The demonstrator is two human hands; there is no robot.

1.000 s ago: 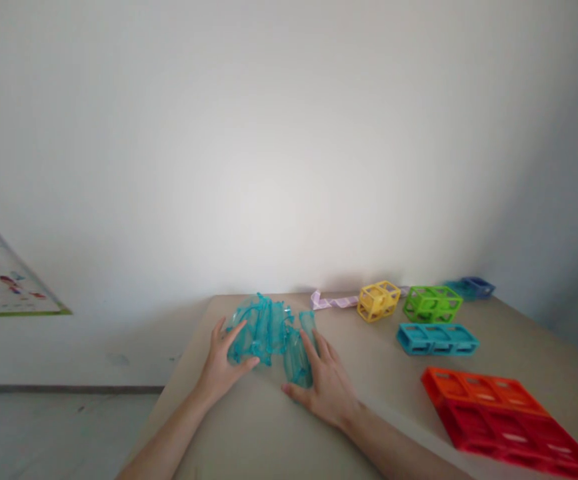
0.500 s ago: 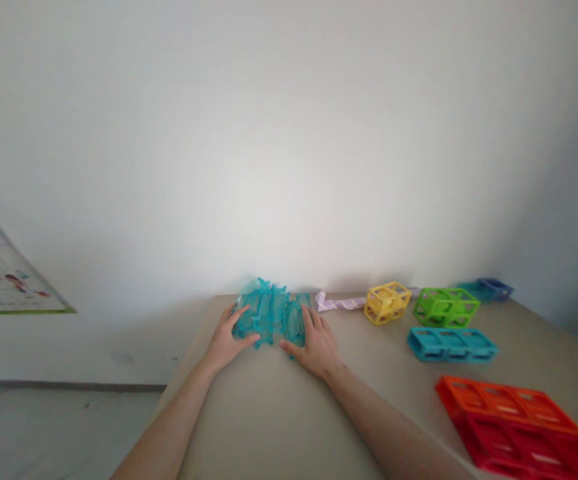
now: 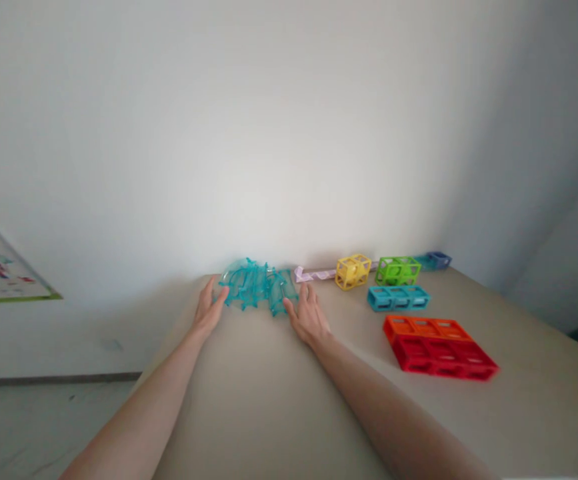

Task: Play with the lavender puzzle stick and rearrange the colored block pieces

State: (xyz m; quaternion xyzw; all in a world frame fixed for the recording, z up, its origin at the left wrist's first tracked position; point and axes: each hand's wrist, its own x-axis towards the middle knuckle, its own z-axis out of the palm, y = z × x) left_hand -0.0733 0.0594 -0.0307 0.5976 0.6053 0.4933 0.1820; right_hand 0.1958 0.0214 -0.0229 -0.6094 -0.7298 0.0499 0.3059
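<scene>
Teal pieces [image 3: 255, 285]: at the surface's [image 3: 249, 393] far-left corner, by the back edge.
Left hand [image 3: 207, 312], right hand [image 3: 309, 317]: grip wide, flanking them; contact unclear.
Handling: probably best squared with gentle, even pressure from both sides.

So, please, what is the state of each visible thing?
Left hand: open
Right hand: open
Clear teal pieces: bunched between the hands
Purple strip: partly hidden
Yellow frame: resting, unheld
Green frame: resting, unheld
Turquoise frame: lying, unheld
Orange frame: beside red frame
Red frame: unheld
Dark blue piece: unheld
Poster: hanging
</scene>
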